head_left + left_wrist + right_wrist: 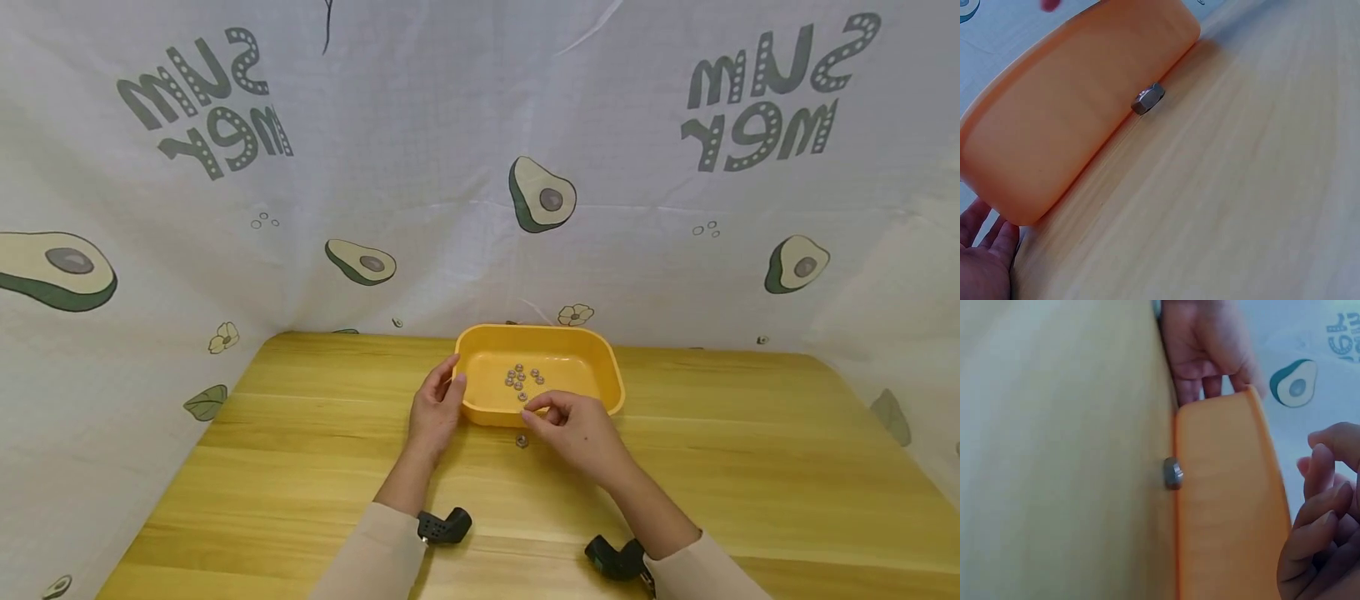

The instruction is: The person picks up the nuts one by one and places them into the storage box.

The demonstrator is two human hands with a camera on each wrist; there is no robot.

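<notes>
A yellow plastic tray (pixel 487 415) stands on the wooden table, with several metal hex nuts (pixel 518 377) loose on its floor. My left hand (pixel 435 414) holds the tray's left end, thumb at the rim and the other fingers (pixel 1005 242) against the outer wall. Over the near rim hovers my right hand (pixel 576 427), its fingers loosely curled and thumb and index tips close together; no nut shows between them. One nut lies in the tray just beyond those fingertips. Another hex nut (pixel 1148 99) rests on the table against the tray's near wall.
Behind the tray hangs a white cloth (pixel 450 250) printed with avocados and lettering, enclosing the back and sides of the table (pixel 315 450). A black wrist-worn device (pixel 444 527) sits on each forearm.
</notes>
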